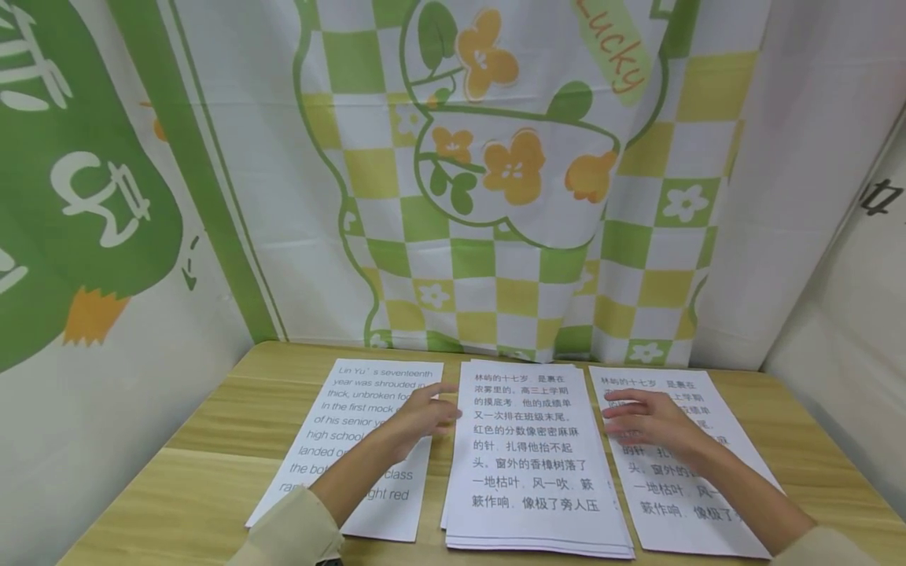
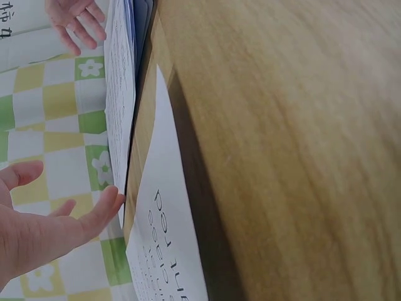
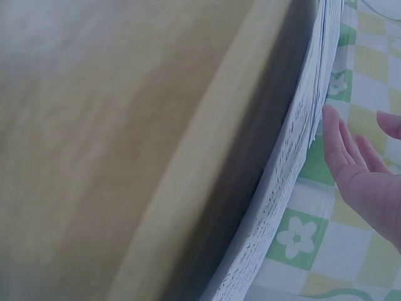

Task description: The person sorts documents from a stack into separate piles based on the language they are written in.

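Observation:
A stack of white printed sheets (image 1: pixel 531 464) with Chinese text lies in the middle of the table, its lower edges slightly fanned. My left hand (image 1: pixel 418 423) hovers between that stack and a single sheet of English text (image 1: pixel 385 503), fingers spread towards the stack's left edge. On the other side, my right hand (image 1: pixel 654 424) is over a sheet of Chinese text (image 1: pixel 683 523) and hides part of its lines. Both hands hold nothing; their fingers are loosely extended. In the left wrist view, the near end of the English sheet (image 2: pixel 169 219) lifts off the wood.
The wooden table (image 1: pixel 191 440) ends at the back against a green and yellow checked curtain (image 1: pixel 495 283). White walls stand close on both sides, the left one with a green printed pattern (image 1: pixel 92 204).

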A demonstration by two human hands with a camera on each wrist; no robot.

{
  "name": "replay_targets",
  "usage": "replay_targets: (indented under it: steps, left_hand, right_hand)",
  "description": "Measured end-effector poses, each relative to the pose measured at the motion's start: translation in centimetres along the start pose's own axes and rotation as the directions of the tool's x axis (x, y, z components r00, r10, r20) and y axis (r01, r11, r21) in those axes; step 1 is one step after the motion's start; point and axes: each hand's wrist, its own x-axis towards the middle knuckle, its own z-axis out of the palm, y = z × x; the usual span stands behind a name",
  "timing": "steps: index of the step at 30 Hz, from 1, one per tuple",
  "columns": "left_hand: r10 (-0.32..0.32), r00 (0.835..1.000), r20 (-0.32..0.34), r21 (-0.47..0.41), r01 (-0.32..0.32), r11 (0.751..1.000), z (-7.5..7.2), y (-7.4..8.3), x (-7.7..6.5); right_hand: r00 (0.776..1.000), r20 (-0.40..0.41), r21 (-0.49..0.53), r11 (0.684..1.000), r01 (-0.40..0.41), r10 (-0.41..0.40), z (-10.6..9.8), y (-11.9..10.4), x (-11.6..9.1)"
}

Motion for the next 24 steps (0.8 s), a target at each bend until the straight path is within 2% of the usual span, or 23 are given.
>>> replay_targets:
  steps: [14,24]
  left_hand:
    - [-0.004,1.000,-0.003,-0.019,0.004,1.000,-0.3,-0.1,-0.3]
    - [-0.006,1.000,-0.003,-0.036,0.006,0.999,-0.1,-0.4,-0.1]
  right_hand:
    - [1.000,0.005,-0.005,1.000,0.001,-0.001,1.1,-0.8,1.0]
    - [0.999,0.013,0.039,0.998,-0.041,0.041,1.3,-0.3,1.1]
